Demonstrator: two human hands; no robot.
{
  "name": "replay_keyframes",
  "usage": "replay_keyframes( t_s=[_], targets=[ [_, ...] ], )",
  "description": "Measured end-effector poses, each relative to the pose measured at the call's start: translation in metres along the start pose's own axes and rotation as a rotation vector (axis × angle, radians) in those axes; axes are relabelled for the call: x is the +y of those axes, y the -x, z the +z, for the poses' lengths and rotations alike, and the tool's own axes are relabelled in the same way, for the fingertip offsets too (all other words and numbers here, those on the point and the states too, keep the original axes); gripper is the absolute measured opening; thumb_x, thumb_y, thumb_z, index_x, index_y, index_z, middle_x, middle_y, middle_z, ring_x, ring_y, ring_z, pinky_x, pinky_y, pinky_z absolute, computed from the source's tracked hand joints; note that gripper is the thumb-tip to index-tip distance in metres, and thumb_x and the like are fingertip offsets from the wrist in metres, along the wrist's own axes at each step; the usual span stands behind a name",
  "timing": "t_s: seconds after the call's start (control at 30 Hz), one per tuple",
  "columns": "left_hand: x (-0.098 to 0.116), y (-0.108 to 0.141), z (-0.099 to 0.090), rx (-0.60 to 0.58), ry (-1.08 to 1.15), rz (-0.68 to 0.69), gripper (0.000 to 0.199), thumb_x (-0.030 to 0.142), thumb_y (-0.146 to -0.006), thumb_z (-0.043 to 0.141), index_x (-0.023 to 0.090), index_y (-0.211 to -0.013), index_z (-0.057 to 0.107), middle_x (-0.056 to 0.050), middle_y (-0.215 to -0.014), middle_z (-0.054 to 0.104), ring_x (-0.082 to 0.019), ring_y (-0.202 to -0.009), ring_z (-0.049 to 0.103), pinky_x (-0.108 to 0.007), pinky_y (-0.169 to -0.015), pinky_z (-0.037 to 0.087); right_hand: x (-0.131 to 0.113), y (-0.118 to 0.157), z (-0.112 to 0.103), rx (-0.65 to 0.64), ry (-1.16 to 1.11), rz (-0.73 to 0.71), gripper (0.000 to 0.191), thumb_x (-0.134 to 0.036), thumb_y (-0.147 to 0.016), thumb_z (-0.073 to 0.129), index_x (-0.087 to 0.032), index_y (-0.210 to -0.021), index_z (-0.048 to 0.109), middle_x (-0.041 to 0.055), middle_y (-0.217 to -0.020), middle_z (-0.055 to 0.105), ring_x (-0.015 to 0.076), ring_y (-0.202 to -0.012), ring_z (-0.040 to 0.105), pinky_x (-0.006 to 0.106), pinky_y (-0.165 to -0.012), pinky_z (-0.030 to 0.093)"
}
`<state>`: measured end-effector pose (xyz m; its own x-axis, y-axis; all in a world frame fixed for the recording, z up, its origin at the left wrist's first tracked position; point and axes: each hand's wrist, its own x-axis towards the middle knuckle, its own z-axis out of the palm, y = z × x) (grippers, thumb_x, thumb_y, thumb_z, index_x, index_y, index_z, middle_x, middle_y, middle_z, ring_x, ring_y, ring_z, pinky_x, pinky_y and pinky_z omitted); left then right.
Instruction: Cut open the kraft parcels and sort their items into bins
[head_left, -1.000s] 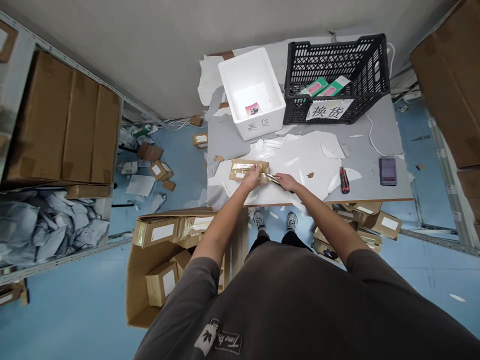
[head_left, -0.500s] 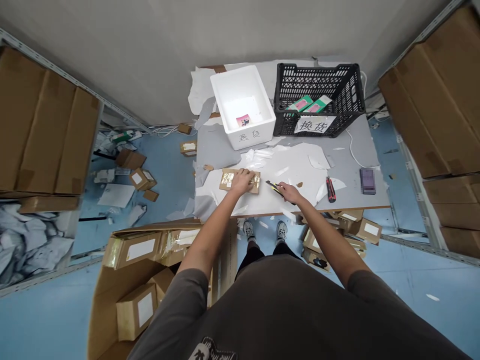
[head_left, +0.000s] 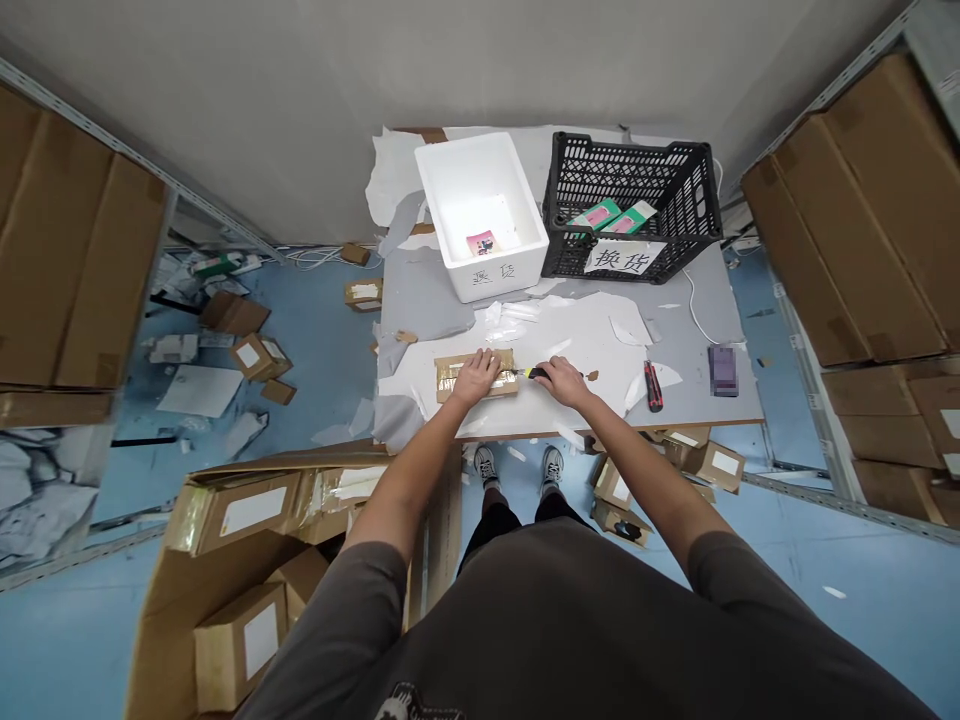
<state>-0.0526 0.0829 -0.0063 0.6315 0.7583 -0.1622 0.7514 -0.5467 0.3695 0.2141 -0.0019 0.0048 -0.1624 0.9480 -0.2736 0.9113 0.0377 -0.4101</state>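
Note:
A small flat cardboard box (head_left: 452, 371) with shiny packing tape lies on the table's front part. Across its top rests my left hand (head_left: 478, 375), gripping it toward the right side. My right hand (head_left: 562, 380) is closed round a utility knife (head_left: 537, 373) with a black and yellow handle. The blade points left and reaches the right end of the box; its very tip is hard to make out. Right of that hand lies a second knife, a red and black box cutter (head_left: 652, 387), on the table.
A white foam box (head_left: 499, 285) and a black plastic crate (head_left: 556, 235) stand at the table's back. A purple blurred item (head_left: 723, 371) lies at the right. At lower left, a large open carton (head_left: 161, 600) holds taped boxes. Shelves with cartons (head_left: 847, 220) flank both sides.
My right hand has brought the utility knife leftward, from beside the box to its right end. My left hand stays on the box. The whole view has shifted slightly.

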Motion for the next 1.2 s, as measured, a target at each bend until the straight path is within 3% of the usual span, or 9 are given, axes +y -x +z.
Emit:
replay_keyframes(
  t_s=[0.2,0.37,0.53,0.63,0.7,0.83,0.93,1.03,1.2],
  targets=[
    [0.000,0.003,0.009,0.021,0.061,0.000,0.043,0.033,-0.110,0.050,0.021,-0.148,0.066,-0.022,-0.156,0.066,-0.035,-0.160,0.049,-0.062,-0.127,0.044,-0.003,-0.002,0.009,0.024,0.072,-0.010,0.042,-0.043,-0.115,0.048,-0.020,-0.144,0.068,0.0192,-0.131,0.063,0.0367,-0.124,0.053,0.044,-0.101,0.046],
    [-0.003,0.007,0.016,0.023,0.080,-0.002,0.042,0.031,-0.112,0.048,0.019,-0.147,0.067,-0.023,-0.160,0.063,-0.033,-0.162,0.046,-0.059,-0.129,0.044,0.000,-0.006,0.007,0.068,0.097,0.060,0.044,-0.042,-0.115,0.045,-0.020,-0.146,0.067,0.0206,-0.129,0.062,0.0383,-0.121,0.051,0.047,-0.100,0.046],
    [-0.005,0.009,0.016,0.020,0.077,0.010,0.043,0.034,-0.110,0.058,0.022,-0.150,0.065,-0.023,-0.163,0.059,-0.034,-0.162,0.046,-0.059,-0.129,0.044,0.005,-0.013,0.002,0.064,0.034,0.013,0.042,-0.042,-0.114,0.045,-0.021,-0.143,0.069,0.0198,-0.128,0.063,0.0377,-0.121,0.053,0.048,-0.102,0.047],
    [-0.003,0.009,0.014,0.033,0.075,0.002,0.044,0.037,-0.110,0.057,0.023,-0.151,0.065,-0.021,-0.164,0.059,-0.033,-0.162,0.047,-0.058,-0.129,0.044,0.011,0.001,0.004,0.102,-0.053,0.116,0.041,-0.044,-0.112,0.046,-0.019,-0.138,0.068,0.0201,-0.130,0.064,0.0380,-0.125,0.055,0.050,-0.105,0.048],
    [-0.001,0.009,0.010,0.050,0.080,-0.003,0.043,0.036,-0.111,0.052,0.021,-0.149,0.067,-0.021,-0.164,0.059,-0.032,-0.162,0.047,-0.055,-0.128,0.044,0.009,0.014,0.010,0.139,-0.238,0.267,0.039,-0.046,-0.113,0.043,-0.020,-0.131,0.065,0.0174,-0.123,0.066,0.0352,-0.120,0.060,0.048,-0.101,0.052],
    [-0.007,0.012,-0.005,0.064,0.093,0.006,0.045,0.030,-0.111,0.048,0.019,-0.150,0.067,-0.017,-0.163,0.061,-0.030,-0.161,0.048,-0.051,-0.129,0.042,-0.026,0.029,0.040,0.091,-0.859,0.602,0.043,-0.067,-0.109,0.040,-0.026,-0.111,0.055,0.0017,-0.084,0.061,0.0236,-0.077,0.065,0.034,-0.067,0.057],
    [-0.023,0.019,-0.022,0.028,0.051,-0.077,0.049,0.030,-0.108,0.051,0.023,-0.155,0.064,-0.012,-0.164,0.062,-0.033,-0.162,0.044,-0.054,-0.129,0.040,-0.064,0.027,0.065,0.137,-1.193,0.700,0.058,-0.077,-0.086,0.074,-0.027,-0.104,0.050,-0.0078,-0.072,0.051,0.0156,-0.059,0.055,0.026,-0.052,0.049],
    [-0.040,0.029,-0.036,-0.065,0.033,-0.138,0.053,0.033,-0.106,0.055,0.025,-0.158,0.061,-0.013,-0.163,0.061,-0.035,-0.154,0.052,-0.052,-0.127,0.041,-0.087,0.017,0.076,0.269,-1.243,0.726,0.068,-0.068,-0.069,0.092,-0.027,-0.102,0.049,-0.0097,-0.073,0.052,0.0112,-0.057,0.051,0.022,-0.048,0.046],
    [-0.042,0.058,-0.037,-0.109,0.047,-0.284,0.063,0.037,-0.102,0.062,0.022,-0.163,0.054,-0.015,-0.156,0.066,-0.036,-0.143,0.059,-0.048,-0.121,0.044,-0.086,-0.030,0.064,0.349,-1.033,0.752,0.054,-0.058,-0.078,0.088,-0.028,-0.102,0.050,-0.0072,-0.079,0.056,0.0118,-0.060,0.051,0.021,-0.047,0.049]
  ],
)
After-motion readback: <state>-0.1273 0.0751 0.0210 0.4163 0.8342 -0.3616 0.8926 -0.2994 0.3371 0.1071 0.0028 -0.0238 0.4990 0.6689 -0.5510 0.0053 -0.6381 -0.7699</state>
